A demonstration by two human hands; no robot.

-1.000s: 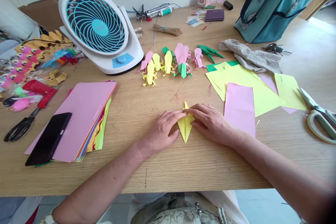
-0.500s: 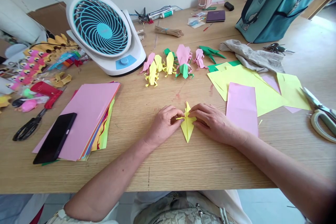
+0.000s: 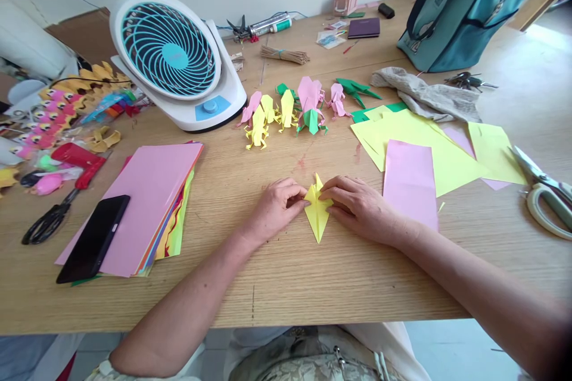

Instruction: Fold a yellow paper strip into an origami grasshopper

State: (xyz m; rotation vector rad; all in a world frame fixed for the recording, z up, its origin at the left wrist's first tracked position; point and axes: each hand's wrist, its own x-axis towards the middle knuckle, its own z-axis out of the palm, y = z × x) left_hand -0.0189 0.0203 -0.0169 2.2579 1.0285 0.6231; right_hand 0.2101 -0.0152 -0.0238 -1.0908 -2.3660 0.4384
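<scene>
A yellow folded paper point(image 3: 317, 221), shaped like a narrow kite with a center crease, lies on the table between my hands. My left hand point(image 3: 277, 207) pinches its left edge between thumb and fingers. From the other side, my right hand point(image 3: 357, 205) grips the right edge, its fingertips covering part of the upper folds. One thin point of the paper sticks up past the fingers. Beyond my hands stands a group of origami figures: yellow ones point(image 3: 257, 128), a large pink one point(image 3: 310, 95) and a green one point(image 3: 313, 121) in front of it.
At left, a black phone point(image 3: 95, 239) rests on a stack of colored paper point(image 3: 149, 190), near black-handled scissors point(image 3: 49, 220). A fan point(image 3: 179, 59) stands behind. Yellow sheets point(image 3: 451, 158), a pink sheet point(image 3: 410, 184) and large scissors point(image 3: 547, 205) lie right. A teal bag point(image 3: 447, 18) stands farther back.
The thin flap that stuck out leftward at my left fingertips now lies against the paper, widening its left side. My right hand keeps nearly the same place.
</scene>
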